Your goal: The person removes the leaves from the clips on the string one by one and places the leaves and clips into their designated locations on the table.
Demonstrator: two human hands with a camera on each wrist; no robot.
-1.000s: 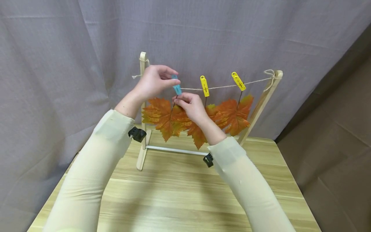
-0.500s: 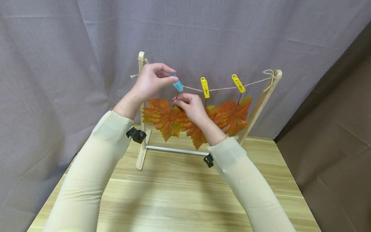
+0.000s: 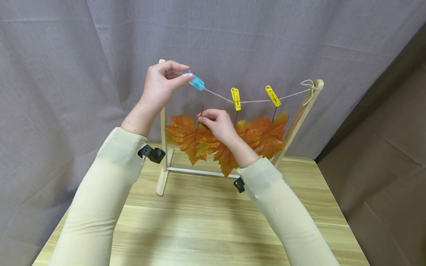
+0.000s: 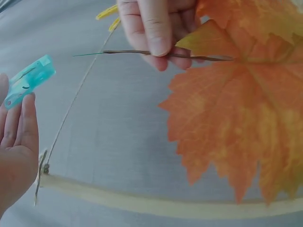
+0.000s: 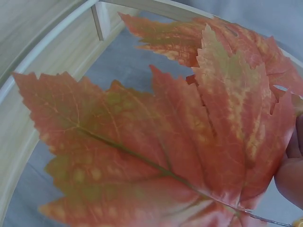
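Observation:
My left hand (image 3: 159,83) pinches a blue clothespin (image 3: 196,82) between thumb and fingers, up near the left post. In the left wrist view that clothespin (image 4: 31,81) shows apart from the twine (image 4: 78,90). Lower and to the right, my right hand (image 3: 217,123) pinches the dark stem (image 4: 125,51) of an orange maple leaf (image 3: 183,133); the stem's thin tip sticks up beyond the fingers. A yellow clothespin (image 3: 235,99) and a second yellow clothespin (image 3: 273,96) sit on the twine, each with a leaf hanging by its stem. The right wrist view is mostly filled by an orange-red leaf (image 5: 142,156).
A wooden post (image 3: 164,125) on the left and another wooden post (image 3: 299,118) on the right carry the twine. A white rod (image 3: 203,172) joins them low down. The frame stands on a wooden table (image 3: 199,221) before a grey curtain (image 3: 213,37).
My left hand has moved up and left with the blue clothespin, away from the leaf stem. The right hand stays nearly in place, holding the stem. The hanging leaves have shifted slightly.

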